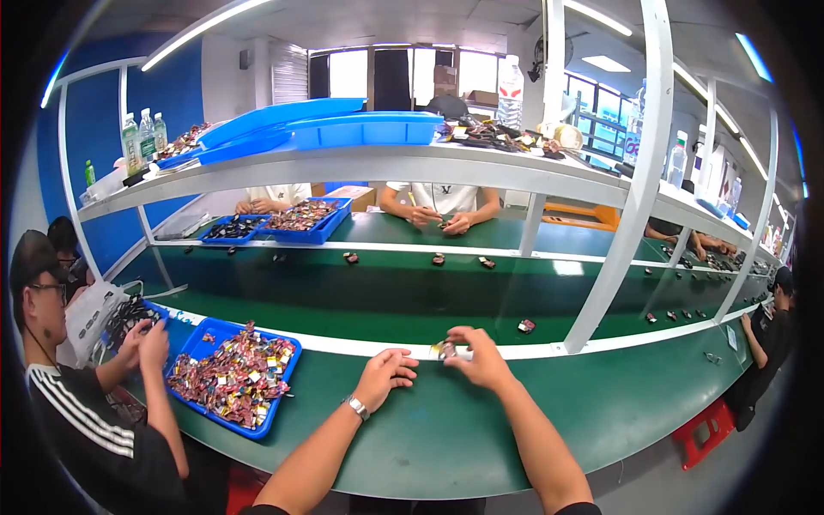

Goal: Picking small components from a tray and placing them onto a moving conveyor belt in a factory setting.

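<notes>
"Where was the component point(445, 350)?"

"At two o'clock from the left fingers point(398, 369), which curled loosely around nothing; the right fingers point(464, 333) pinched it. It seemed light and rather fragile, best held by its edges."

"What was obscured?"

"Its covered side; fine detail was too small to read."

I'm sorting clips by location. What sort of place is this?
Probably a small-parts assembly workshop: spaced-out small parts lie on what looks like a green conveyor belt, a blue tray is heaped with similar pieces, and several people are along the line.
</notes>
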### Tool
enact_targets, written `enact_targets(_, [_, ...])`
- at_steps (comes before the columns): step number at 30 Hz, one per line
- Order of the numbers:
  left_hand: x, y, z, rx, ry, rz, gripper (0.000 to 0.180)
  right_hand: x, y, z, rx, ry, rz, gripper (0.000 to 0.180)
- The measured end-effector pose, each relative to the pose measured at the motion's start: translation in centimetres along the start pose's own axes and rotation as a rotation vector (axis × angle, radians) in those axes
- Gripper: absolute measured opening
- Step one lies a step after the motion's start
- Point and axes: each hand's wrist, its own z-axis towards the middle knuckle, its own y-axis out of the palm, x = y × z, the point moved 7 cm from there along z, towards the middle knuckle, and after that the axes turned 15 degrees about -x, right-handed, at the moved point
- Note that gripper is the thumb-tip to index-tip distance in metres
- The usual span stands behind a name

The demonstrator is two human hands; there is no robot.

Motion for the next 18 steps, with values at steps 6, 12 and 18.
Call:
enact_targets(6, [0.2,0.8,-0.9,-0.312,-0.143,-0.086,0.040,-6.7,3.6,-0.4,-0.197,-0.067,0.006,0.051])
enact_targets(12, [0.9,1.3,-0.8,-0.258,-0.080,-0.043,0.037,-7.0,3.5,-1.6,-0.033,-0.241,-0.157,0.037])
enact_targets(18, [0.4,2.5,-1.0,-0.287,-0.107,0.011,0.033,-5.4,4.5,-1.5,-0.072,-0.139,-0.114,0.019])
